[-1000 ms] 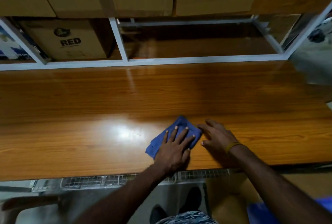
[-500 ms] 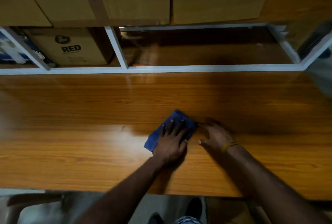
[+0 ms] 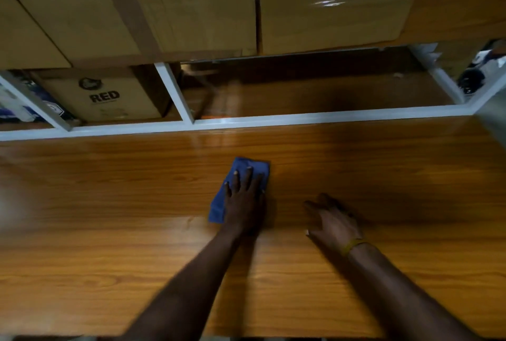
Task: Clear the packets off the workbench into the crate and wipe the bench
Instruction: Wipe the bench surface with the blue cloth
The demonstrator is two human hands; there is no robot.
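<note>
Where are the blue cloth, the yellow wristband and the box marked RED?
blue cloth (image 3: 247, 163): head view, far edge beyond the fingertips.
yellow wristband (image 3: 353, 245): head view, band on the right wrist.
box marked RED (image 3: 105, 97): head view, printed front face.

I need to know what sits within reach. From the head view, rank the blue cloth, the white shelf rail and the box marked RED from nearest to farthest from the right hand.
1. Blue cloth, to the right hand's left, under the left hand.
2. White shelf rail, along the bench's back edge.
3. Box marked RED, in the far left shelf bay.

"RED" on the cardboard box (image 3: 101, 94) in the shelf
</note>
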